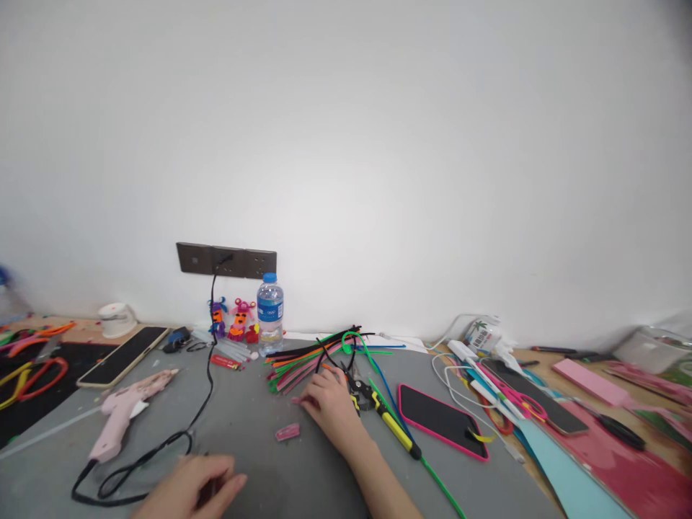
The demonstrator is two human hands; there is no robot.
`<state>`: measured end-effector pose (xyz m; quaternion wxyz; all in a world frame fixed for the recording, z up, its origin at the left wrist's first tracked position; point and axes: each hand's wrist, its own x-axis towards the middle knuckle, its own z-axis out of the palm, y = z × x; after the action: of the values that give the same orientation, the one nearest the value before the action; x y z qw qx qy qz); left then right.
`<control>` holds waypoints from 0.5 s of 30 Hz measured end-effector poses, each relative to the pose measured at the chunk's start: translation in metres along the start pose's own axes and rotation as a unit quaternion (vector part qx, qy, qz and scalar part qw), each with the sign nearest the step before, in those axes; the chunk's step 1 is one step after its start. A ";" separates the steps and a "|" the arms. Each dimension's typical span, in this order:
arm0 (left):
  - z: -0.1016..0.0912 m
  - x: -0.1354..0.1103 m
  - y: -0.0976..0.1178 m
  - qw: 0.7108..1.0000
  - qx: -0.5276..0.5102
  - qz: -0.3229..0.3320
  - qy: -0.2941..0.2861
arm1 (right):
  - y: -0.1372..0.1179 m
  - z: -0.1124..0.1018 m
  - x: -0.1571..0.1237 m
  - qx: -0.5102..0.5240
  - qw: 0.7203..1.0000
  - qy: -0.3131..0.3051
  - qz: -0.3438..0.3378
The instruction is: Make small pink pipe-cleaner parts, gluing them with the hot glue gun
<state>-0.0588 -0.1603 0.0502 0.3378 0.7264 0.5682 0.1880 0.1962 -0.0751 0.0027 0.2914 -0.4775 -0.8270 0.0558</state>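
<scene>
My right hand [329,405] rests over the mat beside a bundle of coloured pipe cleaners [303,366], its fingers curled down. A small pink bit shows at its fingertips, too small to name. Close behind that hand lie pliers with yellow and black handles [393,425], partly covered by it. Low in the view, my left hand [192,490] is held above the mat, thumb and fingers apart, with nothing seen in it. Between the hands sits a small pink clear piece [287,432]. A green pipe cleaner [440,486] runs along the pliers toward the front.
A pink glue gun [120,418] with a black cord lies on the left, near a phone [124,356]. Against the wall stand a water bottle [269,317] and two small figures [241,320]. To the right are a pink-cased phone [443,422], pink scissors [511,393] and coloured sheets [562,461].
</scene>
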 end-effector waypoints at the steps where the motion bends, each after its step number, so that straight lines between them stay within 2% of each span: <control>1: -0.002 0.011 0.009 1.000 -0.004 0.021 -0.005 | 0.001 0.001 0.000 -0.001 1.000 0.005 0.012; 4: -0.002 0.045 0.027 0.996 -0.042 0.074 0.007 | 0.002 0.003 0.000 0.008 0.999 0.011 0.038; 8: 0.015 0.075 0.026 0.985 -0.110 0.122 0.051 | 0.002 0.000 -0.001 0.022 0.998 0.033 0.058; 12: 0.034 0.077 0.014 0.970 -0.180 0.159 0.028 | 0.003 -0.004 -0.003 0.040 0.992 0.083 0.084; 15: 0.036 0.075 0.005 0.969 -0.171 0.169 0.058 | 0.004 -0.007 -0.004 0.063 0.991 0.102 0.064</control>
<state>-0.0105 -0.0994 0.0197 0.3868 0.7315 0.4152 0.3781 0.2044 -0.0772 0.0051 0.3994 -0.5133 -0.7557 0.0772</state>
